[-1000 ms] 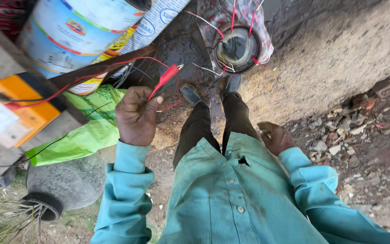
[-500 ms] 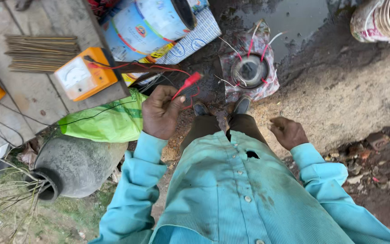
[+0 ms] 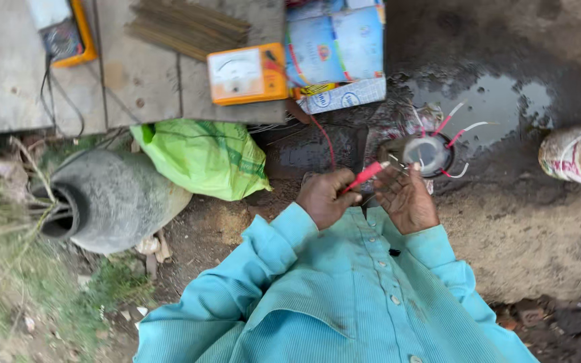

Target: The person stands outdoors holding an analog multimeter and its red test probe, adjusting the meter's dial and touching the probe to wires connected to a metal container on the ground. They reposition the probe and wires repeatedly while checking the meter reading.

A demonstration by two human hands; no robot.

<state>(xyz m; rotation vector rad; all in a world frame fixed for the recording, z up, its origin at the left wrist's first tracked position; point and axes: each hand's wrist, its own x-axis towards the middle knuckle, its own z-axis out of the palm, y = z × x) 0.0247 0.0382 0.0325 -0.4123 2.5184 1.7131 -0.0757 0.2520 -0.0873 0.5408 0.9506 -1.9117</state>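
Note:
My left hand point(image 3: 325, 195) grips a red test probe point(image 3: 364, 176), its tip pointing right toward my right hand point(image 3: 406, 198). The right hand is raised beside it, fingers spread, palm up, touching thin wire ends near the probe tip. A red lead point(image 3: 324, 141) runs from the probe up to an orange analog meter point(image 3: 247, 74) on the wooden board. Just beyond my hands a round motor winding point(image 3: 428, 153) with red and white wires sits on wet ground.
A green plastic bag point(image 3: 203, 158) and a grey clay pot point(image 3: 109, 198) lie at the left. A second orange meter point(image 3: 68, 33), a bundle of thin sticks point(image 3: 186, 27), blue-white tins point(image 3: 334, 47) rest above. A puddle point(image 3: 485, 101) and a paint tin point(image 3: 579, 154) are right.
My right hand has come up from beside my knee to meet the probe. The left hand shifted right with the probe. The view has swung, bringing the board and meters into sight.

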